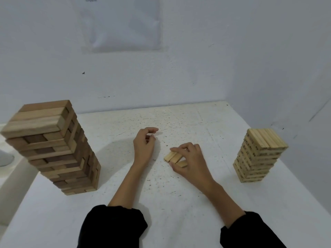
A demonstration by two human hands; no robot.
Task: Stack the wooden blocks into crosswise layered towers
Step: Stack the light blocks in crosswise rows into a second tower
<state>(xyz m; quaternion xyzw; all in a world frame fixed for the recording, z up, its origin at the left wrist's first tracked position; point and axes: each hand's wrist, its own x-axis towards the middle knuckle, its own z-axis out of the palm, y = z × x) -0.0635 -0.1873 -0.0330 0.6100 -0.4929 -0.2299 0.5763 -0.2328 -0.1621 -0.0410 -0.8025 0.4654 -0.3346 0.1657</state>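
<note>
A row of three small pale wooden blocks [173, 157] lies side by side on the white table [179, 203] near its middle. My right hand [190, 160] covers their right part, fingers over the far side and thumb at the near side, gripping them. My left hand [144, 146] rests on the table just left of them, fingers loosely curled and holding nothing. A tall tower of large brown blocks [59, 149] stands at the left in crosswise layers. At the right stands a shorter tower of small pale blocks [258, 156].
A white wall rises right behind the table, with a plastic sleeve [125, 25] taped to it. The table's right edge runs close to the pale tower. A white object [6, 158] sits beyond the left edge.
</note>
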